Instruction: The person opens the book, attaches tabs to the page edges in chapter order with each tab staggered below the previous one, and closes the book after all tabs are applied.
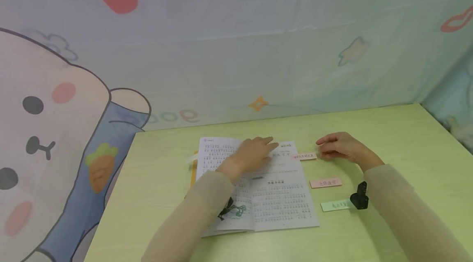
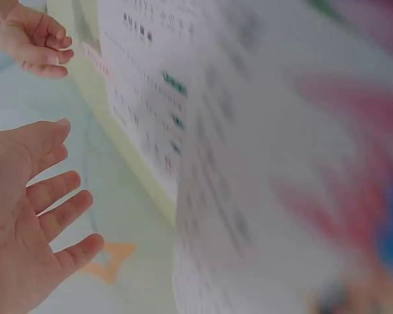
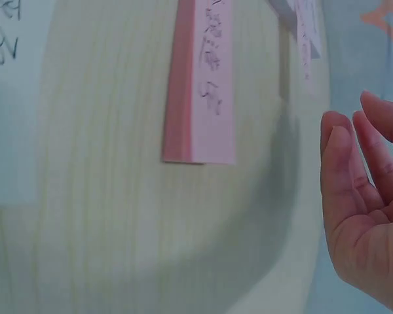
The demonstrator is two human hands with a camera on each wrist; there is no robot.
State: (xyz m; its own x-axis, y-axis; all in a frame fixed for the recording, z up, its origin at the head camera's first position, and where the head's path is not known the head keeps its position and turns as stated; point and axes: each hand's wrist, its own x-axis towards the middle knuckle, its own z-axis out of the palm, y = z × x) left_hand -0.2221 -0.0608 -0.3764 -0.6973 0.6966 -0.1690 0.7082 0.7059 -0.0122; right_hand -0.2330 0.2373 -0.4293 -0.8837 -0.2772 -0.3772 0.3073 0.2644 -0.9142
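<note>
An open book (image 1: 281, 204) with printed text lies on the light green table. My left hand (image 1: 253, 153) is over its upper middle, fingers spread and extended; in the left wrist view that left hand (image 2: 39, 216) holds nothing, and a page with a blurred pink picture fills the right side. A pink handwritten strip (image 1: 305, 156) overlaps the book's right edge. Just right of this strip is my right hand (image 1: 341, 147), its fingers loosely bent. The right wrist view shows nothing between the fingers of the right hand (image 3: 370, 196).
Right of the book lie a pink folded paper strip (image 1: 326, 182) and a pale green strip (image 1: 334, 205), both handwritten. A yellow-orange edge (image 1: 194, 171) shows under the book's left side. Behind the table hangs a printed cloth (image 1: 236, 69).
</note>
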